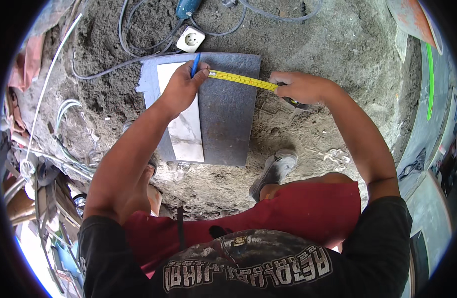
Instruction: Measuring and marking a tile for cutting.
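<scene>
A yellow tape measure (243,79) is stretched between my hands, above a dark grey slab (228,119). My left hand (181,87) pinches the metal tip of its blade, and a blue pen (195,64) sticks up from the same fingers. In my right hand (305,88) is the dark case of the tape measure, mostly covered by my fingers, just past the slab's right edge. Under my left hand and wrist lies a narrow white marbled tile strip (186,134), flat on the slab's left part.
Beyond the slab sit a white power socket (190,39), a blue power tool (187,8) and looping grey cable (223,34) on rough sandy ground (337,44). My shoe (278,169) stands near the slab's lower right corner. Wires and wooden pieces (44,203) clutter the left.
</scene>
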`<state>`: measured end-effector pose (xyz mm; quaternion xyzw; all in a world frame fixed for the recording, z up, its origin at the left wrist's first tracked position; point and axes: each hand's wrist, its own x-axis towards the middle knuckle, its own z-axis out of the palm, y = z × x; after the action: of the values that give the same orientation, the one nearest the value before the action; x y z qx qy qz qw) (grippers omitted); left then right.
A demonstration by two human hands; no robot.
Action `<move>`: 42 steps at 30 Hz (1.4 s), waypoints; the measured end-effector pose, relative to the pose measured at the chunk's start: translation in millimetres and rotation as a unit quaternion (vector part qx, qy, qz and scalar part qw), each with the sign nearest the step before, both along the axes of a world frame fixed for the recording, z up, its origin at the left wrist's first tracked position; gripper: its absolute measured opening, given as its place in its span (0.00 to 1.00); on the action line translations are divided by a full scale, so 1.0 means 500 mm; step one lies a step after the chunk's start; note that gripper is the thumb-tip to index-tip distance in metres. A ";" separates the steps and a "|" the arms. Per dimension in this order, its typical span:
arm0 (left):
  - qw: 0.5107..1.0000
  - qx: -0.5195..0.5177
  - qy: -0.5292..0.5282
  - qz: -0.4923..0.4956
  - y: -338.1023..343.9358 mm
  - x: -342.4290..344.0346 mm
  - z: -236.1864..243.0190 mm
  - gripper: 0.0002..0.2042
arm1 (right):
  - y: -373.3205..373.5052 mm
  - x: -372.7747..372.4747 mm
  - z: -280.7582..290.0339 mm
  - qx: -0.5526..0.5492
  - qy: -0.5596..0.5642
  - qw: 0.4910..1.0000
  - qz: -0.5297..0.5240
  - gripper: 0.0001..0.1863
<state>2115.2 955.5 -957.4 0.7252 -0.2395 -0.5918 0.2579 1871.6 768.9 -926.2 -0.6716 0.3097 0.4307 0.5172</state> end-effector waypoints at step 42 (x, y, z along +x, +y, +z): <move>0.907 -0.114 -0.347 -0.212 -0.079 -0.092 -0.054 0.14 | -0.031 0.087 -0.082 -0.145 -0.099 0.978 0.108 0.10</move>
<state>2069.4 915.8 -984.6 0.7825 -0.5276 -0.3124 0.1086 1914.9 753.5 -967.2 -0.8084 0.2420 0.3662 0.3922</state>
